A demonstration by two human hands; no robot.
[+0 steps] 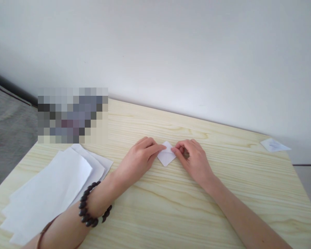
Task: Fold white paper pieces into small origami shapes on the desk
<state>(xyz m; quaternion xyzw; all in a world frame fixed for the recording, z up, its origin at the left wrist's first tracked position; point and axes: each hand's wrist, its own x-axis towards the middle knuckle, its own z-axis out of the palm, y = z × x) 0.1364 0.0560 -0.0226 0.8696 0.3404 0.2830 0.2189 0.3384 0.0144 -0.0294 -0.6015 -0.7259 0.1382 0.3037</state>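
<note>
A small folded white paper (pixel 166 156) lies on the light wooden table (pixel 223 193) near its middle. My left hand (pixel 141 157) rests at the paper's left side, its fingers curled and the fingertips pinching the paper's upper left edge. My right hand (pixel 193 157) is at the paper's right side, thumb and forefinger pinched on its right edge. Both hands press the paper down against the tabletop. A dark beaded bracelet (pixel 89 207) circles my left wrist.
A loose stack of white paper sheets (pixel 52 192) lies at the left of the table. A small folded white paper piece (pixel 274 145) sits at the far right corner. A pixelated patch covers something at the back left. A white wall stands behind the table.
</note>
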